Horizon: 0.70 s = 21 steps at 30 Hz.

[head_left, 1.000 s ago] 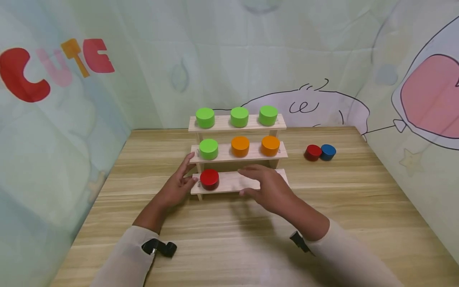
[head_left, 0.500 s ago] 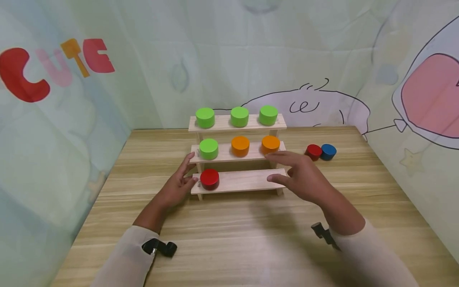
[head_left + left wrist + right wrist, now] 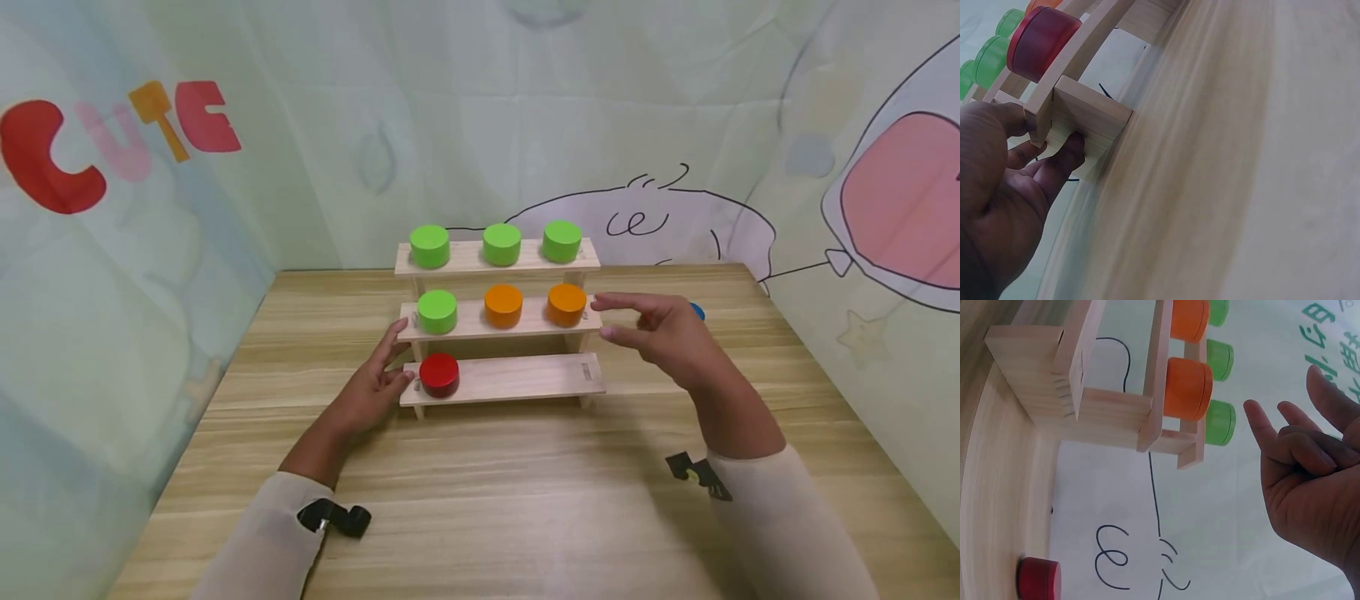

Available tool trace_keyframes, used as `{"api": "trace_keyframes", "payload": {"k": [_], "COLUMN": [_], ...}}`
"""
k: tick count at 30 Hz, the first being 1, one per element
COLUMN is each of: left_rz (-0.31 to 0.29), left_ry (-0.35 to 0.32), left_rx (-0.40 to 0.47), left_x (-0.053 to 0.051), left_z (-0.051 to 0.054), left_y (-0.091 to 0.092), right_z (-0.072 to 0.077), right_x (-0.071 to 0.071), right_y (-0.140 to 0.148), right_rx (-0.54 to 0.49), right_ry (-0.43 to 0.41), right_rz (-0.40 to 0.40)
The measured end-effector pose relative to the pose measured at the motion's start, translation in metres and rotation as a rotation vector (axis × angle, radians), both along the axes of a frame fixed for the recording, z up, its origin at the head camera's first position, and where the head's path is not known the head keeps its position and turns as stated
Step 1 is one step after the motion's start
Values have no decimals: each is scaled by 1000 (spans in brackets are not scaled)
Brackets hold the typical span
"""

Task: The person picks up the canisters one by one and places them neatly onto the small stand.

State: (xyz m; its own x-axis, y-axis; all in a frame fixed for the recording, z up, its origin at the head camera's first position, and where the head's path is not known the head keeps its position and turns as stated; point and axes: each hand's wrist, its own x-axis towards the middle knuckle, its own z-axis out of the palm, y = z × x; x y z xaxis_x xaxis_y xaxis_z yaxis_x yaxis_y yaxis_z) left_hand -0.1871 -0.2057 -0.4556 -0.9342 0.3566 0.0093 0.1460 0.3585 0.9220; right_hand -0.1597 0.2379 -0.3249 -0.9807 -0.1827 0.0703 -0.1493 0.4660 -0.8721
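A three-tier wooden stand (image 3: 525, 379) holds round blocks. Three green blocks (image 3: 502, 244) line the top tier. On the middle tier are a green block (image 3: 437, 312) and two orange blocks (image 3: 503, 306). The lowest tier carries a red block (image 3: 438, 375) at its left end. My left hand (image 3: 367, 392) grips the stand's left end; in the left wrist view its thumb (image 3: 1010, 117) lies against the lower board's end, fingers by the side panel. Beyond the stand's right end hovers my right hand (image 3: 667, 337), thumb and forefinger apart, holding nothing.
Mostly hidden behind my right hand are a blue block (image 3: 697, 311) and another red block (image 3: 1039, 579) on the wooden table (image 3: 480, 500). A printed cloth backdrop (image 3: 315, 150) rises behind and at both sides.
My right hand has moved right, from over the lowest tier to beyond the stand's right end, now covering much of the loose red and blue blocks. My left hand has stayed put.
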Motion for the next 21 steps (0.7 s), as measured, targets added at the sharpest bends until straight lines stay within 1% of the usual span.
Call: {"api": "trace_keyframes", "payload": {"k": [4,6,8,11,14,18,21], "left_rz": [2,0,1,2,4,0,-4], "left_ry": [-1,3,4,4,7,11,14], "left_rx": [-1,1,1,-3,-8,-6,-7], "left_x": [0,0,1,0,0,0,0], "left_z": [0,0,1,0,0,0,0], "left_y": [0,0,0,0,0,0,0], "right_z": [-2,-4,-7,-13,-19,-27,-32], "right_x": [-7,-11,-16,-24,-35,-48,-56], "right_y": [10,15,20,28,35,44,49], "right_rx": [-98,-113,-125,-112,-85,-11,7], "right_ry": [-14,-24,-44,-92,-141,-185,-207], "right_rz": [-5,-29,-69,-138,-190,-240,-257]}}
